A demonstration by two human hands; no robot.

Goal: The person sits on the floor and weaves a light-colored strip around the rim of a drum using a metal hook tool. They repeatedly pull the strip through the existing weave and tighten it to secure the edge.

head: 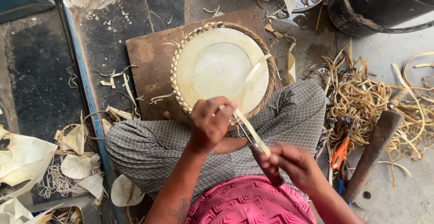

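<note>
Basketwork is seen from above on a wooden board laid on the floor before a seated person; a round woven lid, pale and smooth across its face, is rimmed with a plaited border that is shown running round nearly the whole edge; the near stretch of that edge is hidden behind the left hand, so its state there cannot be told. A flat pale strip is arched over the right part of the lid and brought down to the hands; its near end is pinched in the closed left hand at the lid's near rim. A knife with a dark handle is gripped firmly in the right hand, its blade laid along the strip just beside the left fingers. By appearance the border is judged largely done, with the loose strip not yet worked in. Tangled cane offcuts are heaped at right, near orange-handled scissors; a dark tub stands far right.
</note>
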